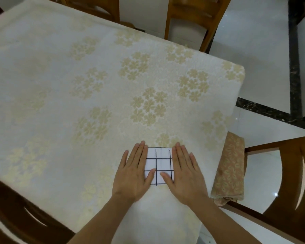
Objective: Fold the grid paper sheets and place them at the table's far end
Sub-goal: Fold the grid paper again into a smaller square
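Both hands, left hand (pixel 134 170) and right hand (pixel 185 170), lay flat, open-palmed, pressing the folded grid paper (pixel 159 164) near the table's (pixel 60 85) near edge; holding nothing. Next likely: carry it to far end.

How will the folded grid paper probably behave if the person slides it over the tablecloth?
The folded grid paper looks thin and light, so it should slide easily, though the textured tablecloth may drag it. Both hands, the left hand and right hand, press it flat; released, the folds may spring open slightly.

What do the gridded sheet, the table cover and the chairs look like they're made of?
Gridded sheet: thin matte white paper, lying flat, black ruled lines. Table cover: seemingly woven cream cloth, slightly fuzzy, beige floral pattern. Chairs: apparently varnished brown wood, faintly glossy.
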Demonstrator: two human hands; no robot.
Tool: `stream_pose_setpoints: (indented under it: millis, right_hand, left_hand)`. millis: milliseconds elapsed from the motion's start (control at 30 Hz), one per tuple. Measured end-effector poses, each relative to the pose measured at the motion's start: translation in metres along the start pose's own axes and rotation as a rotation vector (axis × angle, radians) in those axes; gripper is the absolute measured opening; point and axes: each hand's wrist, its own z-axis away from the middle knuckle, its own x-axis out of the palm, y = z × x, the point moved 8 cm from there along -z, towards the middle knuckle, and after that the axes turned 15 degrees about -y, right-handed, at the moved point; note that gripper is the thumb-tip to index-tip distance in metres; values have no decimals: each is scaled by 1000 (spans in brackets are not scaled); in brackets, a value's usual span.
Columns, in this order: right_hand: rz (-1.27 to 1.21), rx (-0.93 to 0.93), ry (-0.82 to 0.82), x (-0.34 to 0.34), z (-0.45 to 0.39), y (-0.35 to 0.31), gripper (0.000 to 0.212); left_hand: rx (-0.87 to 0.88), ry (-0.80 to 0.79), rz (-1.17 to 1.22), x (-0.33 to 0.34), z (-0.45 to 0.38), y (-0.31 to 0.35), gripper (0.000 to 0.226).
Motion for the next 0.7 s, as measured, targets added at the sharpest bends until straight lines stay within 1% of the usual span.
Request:
stream_pose_setpoints:
  millis: [167, 200, 267, 333, 367, 433, 467, 533, 600, 700]
  right_hand:
    - [21, 80, -55, -11, 2, -4, 82]
    - [34, 83, -33, -16, 2, -5, 80]
    - [61, 77, 21, -31, 6, -6, 68]
    - [14, 122, 75, -48, 14, -2, 53]
    - [-35, 172, 85, -54, 18, 4, 46]
    - [-113, 266, 74, -62, 25, 13, 35]
    - [-148, 294, 65, -63, 28, 17, 28]
    - [-254, 335, 21, -59, 28, 25, 20]
    - [-364, 374, -5, -54, 27, 31, 20]
    - [-464, 444, -37, -42, 23, 38, 21]
  left_hand:
    - [-2, -27, 25, -6, 1, 2, 76]
    - [2, -18, 60, -10, 2, 3, 76]
    - [-29, 27, 204, -20, 8, 2, 73]
    - [-140, 137, 423, -34, 19, -10, 65]
    - [-215, 185, 533, -38, 25, -19, 55]
    - [-372, 228, 698, -40, 38, -35, 34]
    - [-435, 222, 747, -39, 43, -41, 26]
    - [-513, 156, 779, -34, 48, -48, 17]
    - [-546, 88, 758, -30, 48, -49, 15]
    - [-580, 45, 767, -30, 47, -50, 15]
